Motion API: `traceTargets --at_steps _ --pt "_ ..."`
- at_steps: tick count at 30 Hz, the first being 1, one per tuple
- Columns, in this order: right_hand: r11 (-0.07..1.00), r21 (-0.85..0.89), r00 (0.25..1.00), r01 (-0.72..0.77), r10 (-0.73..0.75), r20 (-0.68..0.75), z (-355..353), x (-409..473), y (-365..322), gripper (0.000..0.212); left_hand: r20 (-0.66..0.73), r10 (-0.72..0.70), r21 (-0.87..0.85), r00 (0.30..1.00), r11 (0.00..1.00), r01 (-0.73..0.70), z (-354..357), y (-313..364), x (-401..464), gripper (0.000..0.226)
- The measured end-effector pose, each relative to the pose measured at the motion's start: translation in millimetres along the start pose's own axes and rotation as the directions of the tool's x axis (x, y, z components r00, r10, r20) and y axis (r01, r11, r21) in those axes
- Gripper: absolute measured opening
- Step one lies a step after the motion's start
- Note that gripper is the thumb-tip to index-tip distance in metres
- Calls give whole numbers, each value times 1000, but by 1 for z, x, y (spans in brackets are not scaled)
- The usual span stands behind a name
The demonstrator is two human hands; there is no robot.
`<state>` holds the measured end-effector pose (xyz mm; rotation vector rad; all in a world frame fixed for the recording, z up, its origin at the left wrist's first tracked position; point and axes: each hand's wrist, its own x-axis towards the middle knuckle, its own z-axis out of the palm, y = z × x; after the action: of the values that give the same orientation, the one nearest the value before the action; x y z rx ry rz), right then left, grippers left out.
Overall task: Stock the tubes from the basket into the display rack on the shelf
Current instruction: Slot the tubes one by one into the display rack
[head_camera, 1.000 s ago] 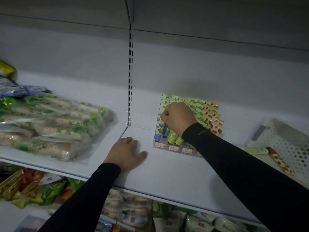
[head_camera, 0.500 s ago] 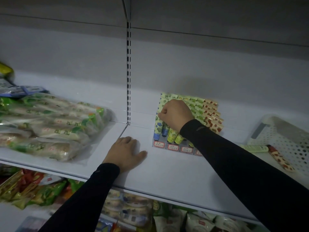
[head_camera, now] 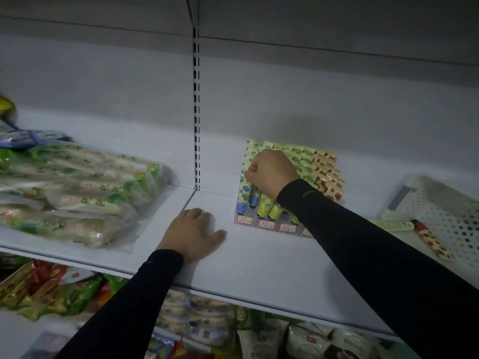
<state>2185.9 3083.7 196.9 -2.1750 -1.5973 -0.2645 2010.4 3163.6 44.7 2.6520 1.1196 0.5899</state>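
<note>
The right hand [head_camera: 272,172] has its fingers curled into a tight fist against the upper left part of the display rack [head_camera: 267,222], knuckles toward the camera; whether the fist encloses a tube or only presses on the ones already standing there cannot be told, since the fingers hide whatever is inside. Just below the fist, at about six o'clock from it, blue-capped and yellow-green tubes [head_camera: 264,207] stand in the rack's front slots behind small red-edged price labels. Behind and to the right of the hand, at about two o'clock, rows of green-patterned and strawberry-patterned tube ends fill the rack tier upon tier, so most of the stocking looks done. The left hand [head_camera: 193,233] lies flat with fingers loosely spread on the white shelf [head_camera: 259,268], at about eight o'clock from the rack, holding nothing. At about three o'clock from the rack, well apart from it, the white perforated basket [head_camera: 451,216] rests on the same shelf. Two tubes lie at its near edge, a pale green tube [head_camera: 394,225] and a strawberry-patterned tube [head_camera: 431,240], which appear to be what is left to place.
</note>
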Motion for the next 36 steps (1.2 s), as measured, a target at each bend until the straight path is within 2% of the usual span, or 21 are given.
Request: traceTargets --at_steps 5,10,16,21,27,30,32,36 --pt "996 -80 998 30 -25 55 -2 -1 -1 45 10 1 11 1000 1000 -1 -4 3 -1 57" --pt "996 -68 997 56 -52 53 -5 -3 -5 48 11 -15 -16 1000 1000 15 -3 2 -2 54" --pt "995 -69 996 73 -76 -53 -13 -3 -8 46 39 -35 -11 999 999 36 -6 4 -3 57" --pt "996 35 986 79 -73 -150 -27 -11 3 43 64 -40 1 997 999 40 -12 7 -5 58" --pt "985 146 978 95 -65 -200 -55 -54 36 31 54 -74 -22 996 997 75 -25 19 -13 78" --pt "984 162 972 69 -30 -233 -68 -79 61 35 26 -47 -45 999 998 48 -33 32 -20 90" --pt "982 185 964 43 8 -265 -73 -96 80 36 14 -26 -61 1000 998 26 -39 48 -25 86" --pt "977 209 960 -40 96 -265 -81 -131 115 35 -36 122 -123 992 984 -126 -40 94 -36 80"
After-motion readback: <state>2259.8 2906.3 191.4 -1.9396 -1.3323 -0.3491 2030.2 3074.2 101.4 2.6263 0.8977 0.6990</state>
